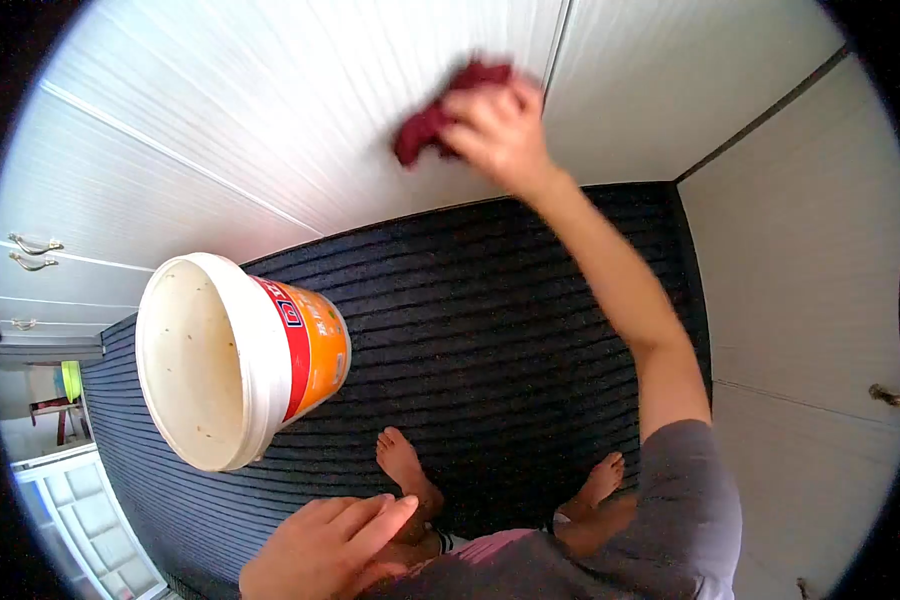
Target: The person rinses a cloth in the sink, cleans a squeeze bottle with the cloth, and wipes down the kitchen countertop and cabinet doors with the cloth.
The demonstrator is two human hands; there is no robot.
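Note:
My right hand [497,130] is stretched forward, its fingers pressing a dark red cloth [440,118] against the white cabinet panel [300,90]; hand and cloth are slightly blurred. The cloth lies bunched under the fingers, left of a vertical seam. Low in the view, my left hand [330,545] hovers near my body with its fingers extended, holding nothing. In front of it and to the left is a large white bucket [260,360] with a red and orange label, its mouth turned toward me. Small specks dot its inner wall.
Black ribbed carpet [490,330] covers the floor, with my bare feet [400,460] on it. A further white door [800,250] with a knob stands at right. Metal handles [35,250] stick out at left. Farther off are a green container [71,380] and a white-framed window or door [95,520].

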